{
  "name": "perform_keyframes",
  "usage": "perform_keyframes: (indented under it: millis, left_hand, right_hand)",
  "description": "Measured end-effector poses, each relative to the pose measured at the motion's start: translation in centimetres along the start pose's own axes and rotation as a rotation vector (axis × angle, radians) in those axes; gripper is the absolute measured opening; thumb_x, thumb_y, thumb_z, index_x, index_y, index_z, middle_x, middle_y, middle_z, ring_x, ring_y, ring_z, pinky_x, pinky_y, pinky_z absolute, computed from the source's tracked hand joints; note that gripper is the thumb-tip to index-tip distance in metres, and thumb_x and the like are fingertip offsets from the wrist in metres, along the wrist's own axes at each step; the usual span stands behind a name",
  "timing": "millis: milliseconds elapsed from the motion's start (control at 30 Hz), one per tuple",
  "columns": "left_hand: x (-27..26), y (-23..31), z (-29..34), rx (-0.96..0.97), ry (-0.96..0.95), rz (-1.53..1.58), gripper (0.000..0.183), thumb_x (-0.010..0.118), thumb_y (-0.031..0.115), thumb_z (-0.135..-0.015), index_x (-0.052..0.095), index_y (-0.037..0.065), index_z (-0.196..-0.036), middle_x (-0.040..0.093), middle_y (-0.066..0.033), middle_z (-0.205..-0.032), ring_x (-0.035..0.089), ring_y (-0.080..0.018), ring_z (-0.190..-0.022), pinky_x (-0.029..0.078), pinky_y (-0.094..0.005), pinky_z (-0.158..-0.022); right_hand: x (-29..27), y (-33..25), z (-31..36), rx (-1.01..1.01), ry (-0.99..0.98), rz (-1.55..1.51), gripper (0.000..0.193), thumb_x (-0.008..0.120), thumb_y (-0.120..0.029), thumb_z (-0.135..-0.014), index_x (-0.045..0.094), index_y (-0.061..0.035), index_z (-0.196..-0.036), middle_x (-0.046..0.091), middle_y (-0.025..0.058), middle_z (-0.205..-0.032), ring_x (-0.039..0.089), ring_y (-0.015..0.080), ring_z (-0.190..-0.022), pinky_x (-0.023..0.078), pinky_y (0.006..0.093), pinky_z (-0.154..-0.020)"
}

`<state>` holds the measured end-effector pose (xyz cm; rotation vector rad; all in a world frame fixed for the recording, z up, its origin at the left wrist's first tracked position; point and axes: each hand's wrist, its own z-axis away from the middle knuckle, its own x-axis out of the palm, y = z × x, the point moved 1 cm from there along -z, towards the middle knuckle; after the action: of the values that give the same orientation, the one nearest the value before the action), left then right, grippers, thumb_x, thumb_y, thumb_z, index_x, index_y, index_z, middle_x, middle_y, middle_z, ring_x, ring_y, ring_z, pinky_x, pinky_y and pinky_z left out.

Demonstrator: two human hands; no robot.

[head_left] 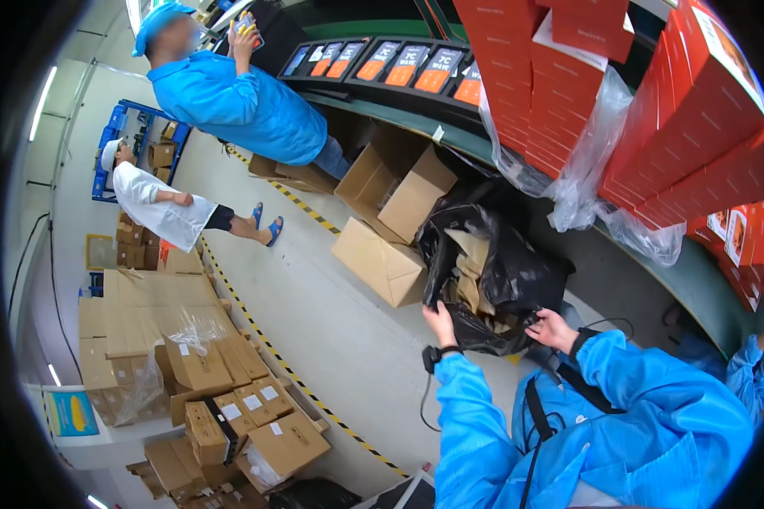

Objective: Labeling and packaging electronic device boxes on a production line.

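- Head view, looking down along two blue sleeves; left hand (440, 323) closed on the near rim of a black plastic bag (518, 271), fingers curled over the edge; black band at that wrist
- Right hand (553, 329) likewise clenched on the bag's rim, further right, thumb side up; both hands well inside the picture, near each other with bag edge stretched between
- Bag standing on the floor, mouth open and tilted toward the camera; crumpled brown cardboard scraps (471, 267) inside (exact pieces hard to separate)
- Just beyond the bag, open brown cartons (396, 188), one with flaps raised, a closed one (380, 261) lying beside it on the floor
- Above and right, stacked red boxes (696, 127) on a green-edged bench, clear plastic film (581, 170) hanging from them
- Further back, a row of dark trays with orange labels (399, 64)
- At left, yellow-and-black floor tape (263, 339) running diagonally; piles of small cartons (229, 416) beyond it
- Upper left, a person in a blue coat and cap (238, 97) standing at the bench; another person in white (161, 208) seated low, wearing blue sandals
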<state>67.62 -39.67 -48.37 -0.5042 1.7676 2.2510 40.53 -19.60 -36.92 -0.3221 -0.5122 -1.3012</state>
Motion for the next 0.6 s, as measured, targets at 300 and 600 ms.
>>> perform_keyframes:
  millis: [300, 600]
  left_hand:
    - [4.1, -3.4, 17.7, -0.491, 0.018, -0.478, 0.082, 0.065, 0.049, -0.075, 0.036, -0.01, -0.125, 0.041, -0.0302, -0.122, 0.037, -0.0424, -0.116, 0.033, -0.0468, -0.097]
    - [3.2, -0.3, 17.1, -0.963, -0.504, 0.155, 0.065, 0.048, 0.048, -0.089, 0.03, 0.003, -0.132, 0.044, -0.0173, -0.124, 0.051, -0.0306, -0.108, 0.043, -0.0455, -0.086]
  right_hand:
    - [0.2, -4.0, -2.0, -0.084, 0.123, 0.291, 0.019, 0.056, -0.013, -0.079, 0.048, -0.0164, -0.096, 0.049, 0.0056, -0.101, 0.05, 0.0344, -0.105, 0.039, 0.0471, -0.093]
    - [-0.1, -0.7, -0.5, -0.192, 0.263, 0.264, 0.07, 0.055, -0.013, -0.08, 0.019, -0.0224, -0.139, 0.047, 0.0082, -0.114, 0.058, 0.0301, -0.096, 0.047, 0.0407, -0.078]
